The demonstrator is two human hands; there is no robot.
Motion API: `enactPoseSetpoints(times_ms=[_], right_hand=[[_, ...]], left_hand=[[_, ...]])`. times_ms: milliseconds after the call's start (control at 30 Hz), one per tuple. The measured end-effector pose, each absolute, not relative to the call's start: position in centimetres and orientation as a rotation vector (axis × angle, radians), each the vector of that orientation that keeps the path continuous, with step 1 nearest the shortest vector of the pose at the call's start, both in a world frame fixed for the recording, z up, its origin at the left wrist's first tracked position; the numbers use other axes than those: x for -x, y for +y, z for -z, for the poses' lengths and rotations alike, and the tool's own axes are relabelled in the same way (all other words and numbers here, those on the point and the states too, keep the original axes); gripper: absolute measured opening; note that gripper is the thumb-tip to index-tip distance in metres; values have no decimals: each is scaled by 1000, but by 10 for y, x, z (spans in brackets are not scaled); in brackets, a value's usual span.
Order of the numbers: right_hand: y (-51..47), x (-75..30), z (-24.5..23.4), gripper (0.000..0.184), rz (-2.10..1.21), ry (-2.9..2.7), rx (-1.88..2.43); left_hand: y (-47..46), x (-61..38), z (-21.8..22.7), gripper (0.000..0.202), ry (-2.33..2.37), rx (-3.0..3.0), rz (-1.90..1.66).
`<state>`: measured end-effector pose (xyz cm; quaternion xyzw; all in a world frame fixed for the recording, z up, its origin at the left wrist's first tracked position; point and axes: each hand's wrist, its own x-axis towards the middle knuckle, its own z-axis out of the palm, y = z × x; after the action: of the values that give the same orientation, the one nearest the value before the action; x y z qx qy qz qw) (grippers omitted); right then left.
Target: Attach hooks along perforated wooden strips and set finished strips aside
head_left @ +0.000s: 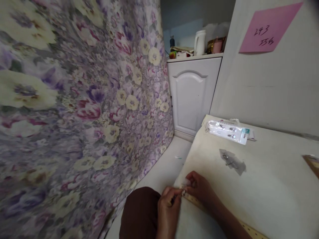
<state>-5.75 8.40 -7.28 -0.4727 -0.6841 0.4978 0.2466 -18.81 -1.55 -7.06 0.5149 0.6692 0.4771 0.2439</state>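
My left hand (168, 208) and my right hand (200, 190) meet at the near left corner of a white table (274, 186). Both are pinched together around a small metal piece and a bit of clear plastic (185, 184), too small to name. A yellow wooden ruler (245, 227) lies under my right wrist and runs off to the lower right. A small clear bag with metal bits (232, 161) lies a little beyond my hands. A longer clear packet of metal pieces (228, 131) rests at the table's far left corner.
A large floral curtain (74, 109) hangs along the left. A white cabinet (193, 96) stands behind, with a white jug (200, 42) and bottles on top. A pink note (270, 28) is stuck on the wall at right. My knee in brown cloth (139, 212) is below.
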Motion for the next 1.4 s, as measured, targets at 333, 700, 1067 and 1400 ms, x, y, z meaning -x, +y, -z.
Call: enactPoseSetpoints(times_ms=[333, 700, 1067, 1400], right_hand=[[79, 52, 71, 42, -1210, -1829, 1331], [30, -47, 54, 33, -875, -1977, 1510], [-7, -86, 46, 26, -576, -2120, 1701], [-17, -79, 46, 12, -426, -2033, 1774]], left_hand=[[-14, 191, 70, 15, 1836, -1428, -1289], [-13, 196, 77, 23, 1946, -1382, -1297], [-7, 200, 65, 23, 1843, -1469, -1292], [31, 196, 37, 29, 1768, -1593, -1237]])
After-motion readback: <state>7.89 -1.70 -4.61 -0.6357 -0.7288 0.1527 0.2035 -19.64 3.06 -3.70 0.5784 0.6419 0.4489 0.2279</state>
